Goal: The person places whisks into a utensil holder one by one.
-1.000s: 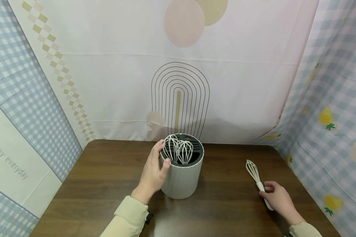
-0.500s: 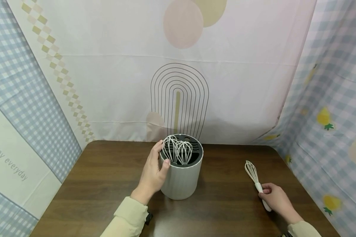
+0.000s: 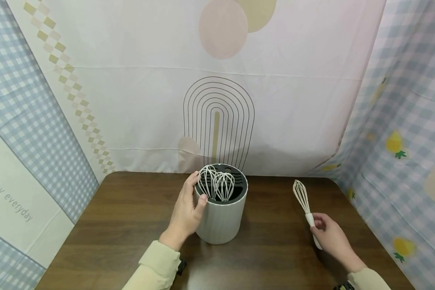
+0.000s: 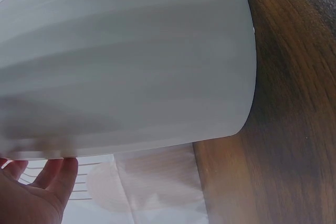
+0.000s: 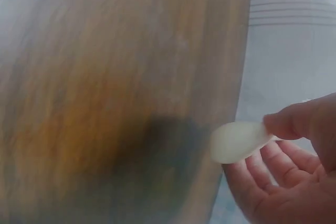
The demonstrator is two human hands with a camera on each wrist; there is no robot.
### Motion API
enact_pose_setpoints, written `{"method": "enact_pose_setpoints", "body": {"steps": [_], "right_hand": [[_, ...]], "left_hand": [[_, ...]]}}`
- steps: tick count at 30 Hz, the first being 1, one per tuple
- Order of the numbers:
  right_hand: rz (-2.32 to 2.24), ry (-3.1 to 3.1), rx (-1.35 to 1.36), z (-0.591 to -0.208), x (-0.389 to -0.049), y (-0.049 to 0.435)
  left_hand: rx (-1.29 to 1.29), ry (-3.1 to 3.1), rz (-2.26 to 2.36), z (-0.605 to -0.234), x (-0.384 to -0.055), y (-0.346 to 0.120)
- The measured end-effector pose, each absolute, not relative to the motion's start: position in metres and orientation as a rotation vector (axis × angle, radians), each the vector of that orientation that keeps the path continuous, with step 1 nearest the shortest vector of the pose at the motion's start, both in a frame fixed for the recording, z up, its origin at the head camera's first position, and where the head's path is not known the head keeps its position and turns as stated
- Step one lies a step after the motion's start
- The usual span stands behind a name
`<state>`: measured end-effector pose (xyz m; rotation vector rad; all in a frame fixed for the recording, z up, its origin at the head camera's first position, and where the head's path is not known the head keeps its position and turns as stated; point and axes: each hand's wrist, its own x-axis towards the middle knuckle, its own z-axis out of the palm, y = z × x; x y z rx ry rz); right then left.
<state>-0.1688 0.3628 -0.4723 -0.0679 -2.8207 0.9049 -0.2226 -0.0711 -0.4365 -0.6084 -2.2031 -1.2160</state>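
Observation:
A round off-white utensil holder [image 3: 220,223] with a dark slotted top stands upright on the table. Two whisks [image 3: 224,187] poke out of its open compartment, wire loops upward. My left hand [image 3: 185,215] holds the holder's left side near the rim, thumb at the front and fingers toward the back. Over the right part of the table, my right hand [image 3: 331,238] pinches a third, slimmer white whisk [image 3: 309,219] by its handle, loops pointing away from me. The right wrist view shows the rounded handle end [image 5: 239,141] between thumb and fingers, above the table's surface.
The brown wooden table [image 3: 137,201] has rounded far corners. A pale printed cloth [image 3: 297,100] hangs right behind its back edge. Blue checked cloths [image 3: 395,189] close off the left and right sides.
My right hand has closed on the slim whisk and raised it from the table, moving it slightly left and away from me. The left hand and the holder have stayed put.

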Motion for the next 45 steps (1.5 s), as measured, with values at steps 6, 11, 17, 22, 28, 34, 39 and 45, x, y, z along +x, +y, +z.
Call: {"method": "enact_pose_setpoints", "body": {"steps": [6, 11, 17, 22, 28, 34, 39, 45], "right_hand": [[1.061, -2.705, -0.01, -0.461, -0.171, 0.345], [1.166, -2.685, -0.006, -0.448, -0.172, 0.33], [1.265, -2.628, -0.015, -0.435, -0.173, 0.312], [1.433, -2.556, -0.012, -0.425, -0.175, 0.299], [1.446, -2.491, 0.064, -0.419, -0.18, 0.284], [1.539, -2.376, 0.194, -0.403, -0.183, 0.254], [1.637, -2.284, 0.262, -0.39, -0.185, 0.228], [1.726, -2.165, 0.287, -0.376, -0.189, 0.207]], "left_hand": [[-0.61, -2.207, -1.222, -0.437, -0.223, -0.071], [-0.608, -2.203, -1.221, -0.438, -0.223, -0.072], [-0.61, -2.2, -1.216, -0.438, -0.224, -0.072], [-0.604, -2.208, -1.217, -0.438, -0.223, -0.071], [-0.607, -2.209, -1.221, -0.437, -0.222, -0.071], [-0.598, -2.207, -1.219, -0.436, -0.222, -0.071], [-0.603, -2.204, -1.22, -0.437, -0.223, -0.071], [-0.604, -2.194, -1.217, -0.439, -0.224, -0.071]]}}
